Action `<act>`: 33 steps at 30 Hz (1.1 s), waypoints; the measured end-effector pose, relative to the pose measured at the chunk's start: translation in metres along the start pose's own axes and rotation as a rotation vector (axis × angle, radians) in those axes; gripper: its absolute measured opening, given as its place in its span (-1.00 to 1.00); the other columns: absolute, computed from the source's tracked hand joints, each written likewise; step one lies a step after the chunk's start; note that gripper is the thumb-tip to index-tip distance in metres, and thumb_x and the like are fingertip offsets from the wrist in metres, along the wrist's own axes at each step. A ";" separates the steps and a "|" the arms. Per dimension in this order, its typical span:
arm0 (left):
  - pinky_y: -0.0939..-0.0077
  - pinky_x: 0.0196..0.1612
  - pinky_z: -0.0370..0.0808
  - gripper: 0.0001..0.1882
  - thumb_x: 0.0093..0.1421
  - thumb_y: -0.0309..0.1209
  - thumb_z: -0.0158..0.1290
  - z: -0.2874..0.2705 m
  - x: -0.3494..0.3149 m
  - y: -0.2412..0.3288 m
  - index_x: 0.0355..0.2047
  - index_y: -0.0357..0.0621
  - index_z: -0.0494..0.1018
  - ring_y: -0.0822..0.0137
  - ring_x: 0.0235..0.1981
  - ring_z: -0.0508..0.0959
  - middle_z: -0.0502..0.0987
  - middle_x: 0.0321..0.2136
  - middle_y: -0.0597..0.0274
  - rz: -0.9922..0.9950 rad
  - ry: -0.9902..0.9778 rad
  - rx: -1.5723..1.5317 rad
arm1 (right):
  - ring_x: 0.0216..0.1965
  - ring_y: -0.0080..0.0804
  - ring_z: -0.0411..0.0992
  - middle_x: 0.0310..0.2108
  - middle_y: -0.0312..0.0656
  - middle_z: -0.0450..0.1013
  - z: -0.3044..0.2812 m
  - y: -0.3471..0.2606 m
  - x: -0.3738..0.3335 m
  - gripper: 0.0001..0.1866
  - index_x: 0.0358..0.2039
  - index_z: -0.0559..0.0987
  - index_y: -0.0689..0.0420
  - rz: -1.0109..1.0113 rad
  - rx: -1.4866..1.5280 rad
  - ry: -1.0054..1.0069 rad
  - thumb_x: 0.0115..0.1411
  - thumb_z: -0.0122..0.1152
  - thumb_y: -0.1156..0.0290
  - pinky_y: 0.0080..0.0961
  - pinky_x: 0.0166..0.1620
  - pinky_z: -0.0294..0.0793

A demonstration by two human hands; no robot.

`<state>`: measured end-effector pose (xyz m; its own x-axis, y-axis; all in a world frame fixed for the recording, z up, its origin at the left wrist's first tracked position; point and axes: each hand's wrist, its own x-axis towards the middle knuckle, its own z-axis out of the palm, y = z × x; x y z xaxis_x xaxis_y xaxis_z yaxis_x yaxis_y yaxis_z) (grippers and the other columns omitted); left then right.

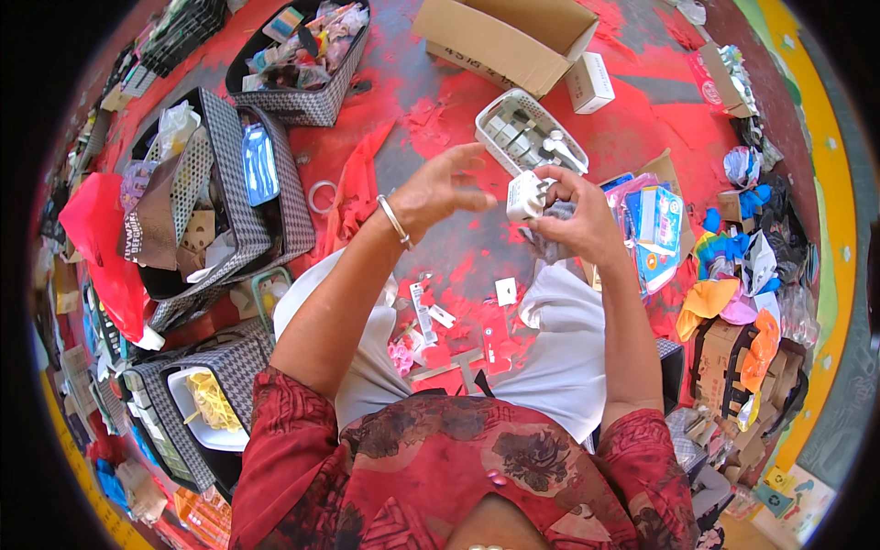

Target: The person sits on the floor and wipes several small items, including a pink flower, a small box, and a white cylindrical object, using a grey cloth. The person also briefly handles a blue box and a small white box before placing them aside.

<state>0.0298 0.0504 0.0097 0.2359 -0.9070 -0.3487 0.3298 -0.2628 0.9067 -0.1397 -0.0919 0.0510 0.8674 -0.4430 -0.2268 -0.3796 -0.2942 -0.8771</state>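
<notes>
My right hand (582,215) grips a white power adapter (526,196) with metal prongs, its fingers and thumb closed round the prong side. To the left of the adapter, my left hand (449,192) is held up with its fingers apart and nothing in it. A bracelet circles that wrist. Just beyond both hands lies a white plastic basket (486,124) with several grey and white adapters (518,137) inside. Something grey and crumpled (547,247) shows below my right hand; I cannot make out what it is.
A cardboard box (500,55) and a small white box (591,84) stand beyond the basket. Checkered bins (298,108) full of mixed goods line the left. Packages (655,225) and colourful bags (724,247) lie at the right. A roll of tape (323,196) rests on the red-stained floor.
</notes>
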 end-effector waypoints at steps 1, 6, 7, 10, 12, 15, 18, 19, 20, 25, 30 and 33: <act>0.26 0.03 0.24 -0.18 -0.14 -0.44 0.18 0.006 -0.001 -0.002 0.14 -0.11 0.03 0.16 0.03 0.24 0.22 0.03 0.05 0.060 -0.050 0.046 | -0.48 -0.60 0.40 -0.56 -0.26 0.43 0.002 -0.006 -0.007 -0.44 -0.16 0.38 0.28 -0.025 -0.027 0.051 -0.27 0.25 0.42 -0.66 -0.35 0.36; 0.19 0.07 0.19 -0.07 -0.25 -0.31 0.29 0.022 0.003 -0.005 0.14 -0.05 0.05 0.16 0.05 0.25 0.23 0.02 0.04 0.302 -0.165 0.373 | -0.45 -0.52 0.44 -0.53 -0.17 0.46 0.014 -0.013 -0.014 -0.43 -0.15 0.37 0.29 -0.063 0.001 0.095 -0.26 0.24 0.40 -0.61 -0.30 0.39; 0.23 0.07 0.20 -0.11 -0.24 -0.31 0.29 0.023 0.005 -0.004 0.10 -0.12 0.09 0.18 0.02 0.28 0.26 -0.01 0.05 0.289 -0.165 0.369 | -0.45 -0.53 0.44 -0.53 -0.18 0.46 0.014 -0.011 -0.011 -0.44 -0.15 0.38 0.30 -0.114 0.006 0.108 -0.26 0.23 0.40 -0.61 -0.31 0.39; 0.36 0.05 0.25 -0.23 -0.21 -0.31 0.28 0.027 0.012 -0.003 0.01 -0.30 0.19 0.24 -0.06 0.37 0.36 -0.10 0.08 0.220 -0.169 0.287 | -0.46 -0.53 0.43 -0.53 -0.21 0.45 0.010 -0.001 -0.008 -0.46 -0.17 0.40 0.31 -0.141 0.032 0.106 -0.24 0.23 0.39 -0.63 -0.34 0.39; 0.43 0.03 0.28 -0.31 -0.16 -0.30 0.25 0.030 0.014 -0.003 -0.06 -0.39 0.25 0.27 -0.11 0.42 0.40 -0.15 0.10 0.160 -0.202 0.126 | -0.48 -0.53 0.42 -0.52 -0.22 0.45 0.003 0.007 -0.008 -0.51 -0.19 0.42 0.30 -0.071 0.134 0.060 -0.19 0.23 0.37 -0.65 -0.37 0.38; 0.36 0.00 0.32 -0.36 -0.07 -0.23 0.18 0.034 0.018 -0.005 -0.06 -0.39 0.24 0.27 -0.11 0.42 0.40 -0.15 0.10 0.043 -0.244 -0.186 | -0.52 -0.53 0.41 -0.53 -0.25 0.43 -0.009 0.017 -0.003 -0.63 -0.25 0.44 0.27 -0.013 0.497 0.105 -0.07 0.20 0.33 -0.65 -0.41 0.39; 0.24 -0.01 0.32 -0.43 0.11 -0.07 -0.05 0.036 0.021 -0.007 -0.03 -0.27 0.22 0.19 -0.10 0.42 0.38 -0.13 0.04 -0.061 -0.279 -0.538 | -0.50 -0.55 0.40 -0.53 -0.26 0.41 -0.028 0.018 0.000 -0.78 -0.37 0.45 0.22 0.220 1.066 0.333 0.08 0.09 0.31 -0.60 -0.44 0.42; 0.21 0.00 0.32 -0.43 0.13 -0.04 -0.09 0.037 0.021 -0.008 -0.02 -0.24 0.21 0.18 -0.09 0.41 0.37 -0.12 0.04 -0.095 -0.267 -0.634 | -0.50 -0.54 0.40 -0.53 -0.25 0.41 -0.029 0.016 0.000 -0.79 -0.37 0.45 0.21 0.114 1.058 0.407 0.08 0.09 0.32 -0.60 -0.45 0.42; 0.18 0.01 0.29 -0.44 0.17 0.01 -0.19 0.037 0.022 -0.009 -0.02 -0.19 0.20 0.18 -0.07 0.40 0.37 -0.12 0.04 -0.122 -0.280 -0.631 | -0.50 -0.53 0.40 -0.53 -0.24 0.41 -0.029 0.013 0.000 -0.80 -0.38 0.45 0.21 0.007 1.047 0.481 0.08 0.09 0.33 -0.60 -0.45 0.42; 0.15 0.01 0.27 -0.46 0.18 0.02 -0.24 0.048 0.024 -0.018 -0.02 -0.14 0.21 0.21 -0.13 0.40 0.39 -0.17 0.10 -0.186 -0.251 -0.697 | -0.34 -0.42 0.38 -0.44 -0.24 0.38 0.000 -0.007 -0.010 -0.83 -0.38 0.44 0.17 -0.463 0.153 0.551 0.00 0.14 0.42 -0.52 -0.26 0.37; 0.14 0.01 0.27 -0.47 0.18 0.01 -0.23 0.050 0.026 -0.021 -0.01 -0.12 0.22 0.22 -0.14 0.40 0.38 -0.16 0.17 -0.117 -0.236 -0.577 | -0.30 -0.40 0.37 -0.41 -0.19 0.38 0.001 0.002 -0.003 -0.82 -0.42 0.45 0.18 -0.355 -0.109 0.373 -0.07 0.12 0.41 -0.52 -0.18 0.32; 0.16 0.01 0.28 -0.48 0.16 -0.04 -0.16 0.047 0.024 -0.018 -0.01 -0.14 0.21 0.23 -0.10 0.38 0.36 -0.13 0.16 -0.056 -0.293 -0.587 | -0.33 -0.39 0.39 -0.40 -0.13 0.42 -0.025 0.010 -0.003 -0.79 -0.43 0.48 0.21 -0.019 0.074 0.380 -0.06 0.14 0.35 -0.52 -0.23 0.34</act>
<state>-0.0130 0.0183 -0.0036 -0.0273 -0.9710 -0.2377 0.7979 -0.1644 0.5800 -0.1543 -0.1150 0.0537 0.6874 -0.7246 -0.0493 -0.3283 -0.2495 -0.9110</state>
